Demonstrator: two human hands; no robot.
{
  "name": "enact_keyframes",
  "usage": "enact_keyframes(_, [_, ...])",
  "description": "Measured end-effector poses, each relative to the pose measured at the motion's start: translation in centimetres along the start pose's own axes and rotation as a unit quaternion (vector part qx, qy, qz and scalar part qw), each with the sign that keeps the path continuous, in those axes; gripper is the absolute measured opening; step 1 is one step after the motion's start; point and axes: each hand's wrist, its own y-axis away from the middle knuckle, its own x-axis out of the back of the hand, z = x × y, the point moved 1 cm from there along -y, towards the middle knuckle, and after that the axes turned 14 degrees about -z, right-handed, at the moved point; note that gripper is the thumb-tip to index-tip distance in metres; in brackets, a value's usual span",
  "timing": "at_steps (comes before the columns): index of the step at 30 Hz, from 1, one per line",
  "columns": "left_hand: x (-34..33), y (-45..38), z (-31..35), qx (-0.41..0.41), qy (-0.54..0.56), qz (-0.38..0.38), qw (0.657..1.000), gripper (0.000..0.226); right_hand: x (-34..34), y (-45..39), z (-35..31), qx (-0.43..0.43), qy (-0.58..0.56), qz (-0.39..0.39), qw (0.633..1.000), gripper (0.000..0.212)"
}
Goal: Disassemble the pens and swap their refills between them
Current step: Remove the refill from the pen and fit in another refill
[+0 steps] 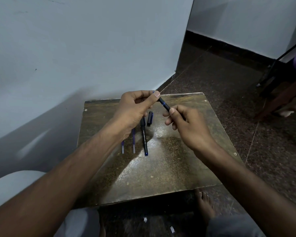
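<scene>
Both hands hold one black pen with a blue band (164,104) in the air above the small table (169,168). My left hand (137,108) pinches its far end, where a blue tip shows. My right hand (186,124) grips the near end. On the table below lie a second black pen barrel (144,139) with white lettering, a black cap (150,118), and two thin refills (134,142) side by side, the left refill (122,148) partly hidden by my left wrist.
The table stands against a pale wall on the left, with dark speckled floor around it. My bare foot (204,204) rests under the near edge. A dark wooden stand (280,93) is at the far right. Small white scraps (172,229) lie on the floor.
</scene>
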Motion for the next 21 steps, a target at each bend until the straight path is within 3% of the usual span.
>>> enact_keyframes(7, [-0.6, -0.2, -0.6, -0.013, 0.004, -0.013, 1.0, 0.008, -0.6, 0.0, -0.1, 0.011, -0.061, 0.044, 0.997, 0.007])
enact_keyframes(12, [-0.6, -0.3, -0.7, -0.013, -0.005, -0.036, 0.999, 0.01, -0.8, 0.0, -0.1, -0.022, -0.113, 0.04, 0.993, 0.034])
enact_keyframes(18, [-0.7, -0.5, -1.0, -0.024, 0.004, -0.04, 0.999, 0.01, -0.5, 0.0, -0.3, 0.019, -0.081, 0.038, 0.996, 0.012])
enact_keyframes(21, [-0.8, -0.3, -1.2, -0.023, 0.0, -0.046, 0.999, 0.01, -0.7, 0.1, -0.1, 0.01, -0.116, 0.034, 0.993, 0.036])
